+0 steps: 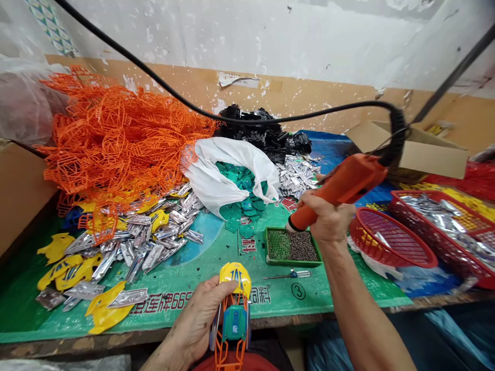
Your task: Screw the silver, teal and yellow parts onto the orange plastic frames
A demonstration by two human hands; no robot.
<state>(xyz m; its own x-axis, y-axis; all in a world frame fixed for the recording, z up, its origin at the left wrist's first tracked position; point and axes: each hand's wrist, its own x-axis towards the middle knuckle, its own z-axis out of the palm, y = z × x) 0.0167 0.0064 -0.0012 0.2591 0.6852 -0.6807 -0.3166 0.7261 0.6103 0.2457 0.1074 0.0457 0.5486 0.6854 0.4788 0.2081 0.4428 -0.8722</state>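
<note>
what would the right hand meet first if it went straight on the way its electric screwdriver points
Its electric screwdriver would likely meet the green tray of small screws, though depth is unclear.

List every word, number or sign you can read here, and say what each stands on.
"莲牌66": green sheet, left of the left hand; next digit unclear.
"料": green sheet, right of the yellow cap.
"3", circled: green sheet, just below the screwdriver.
Too small, blurred or covered: wall label, teal plate's mark, yellow lettering on the blue sheet.
</note>
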